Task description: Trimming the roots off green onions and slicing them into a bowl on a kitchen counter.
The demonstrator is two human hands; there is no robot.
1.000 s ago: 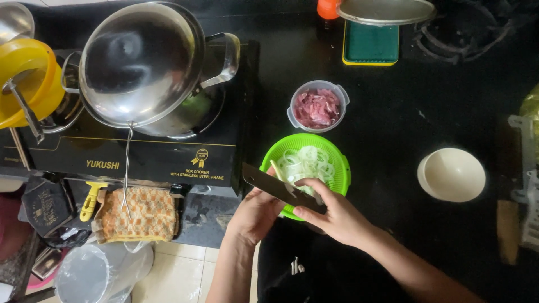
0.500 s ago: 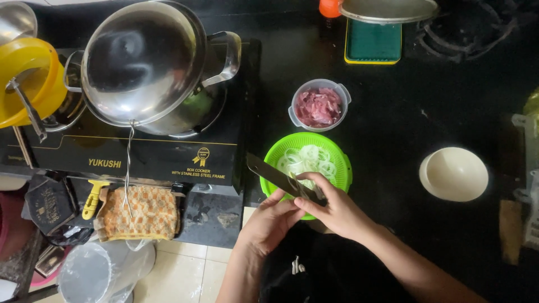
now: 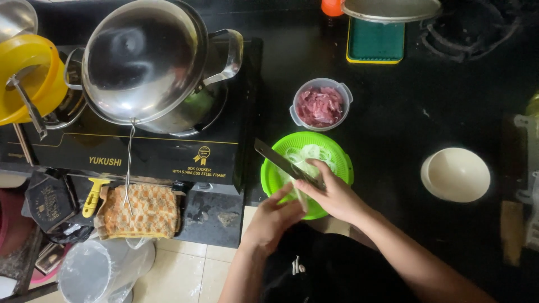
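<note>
The knife (image 3: 283, 163) lies slantwise over the green bowl (image 3: 342, 163), its flat dark blade pointing up and to the left, the handle hidden in the right hand (image 3: 331, 193). That hand's fingers (image 3: 321, 166) are curled tight around the handle. The left hand (image 3: 273, 216) has its fingers closed on a pale strip of vegetable (image 3: 301, 193) at the bowl's near edge. Thin white slices (image 3: 306, 154) fill the round plastic bowl on the black table (image 3: 404, 112).
</note>
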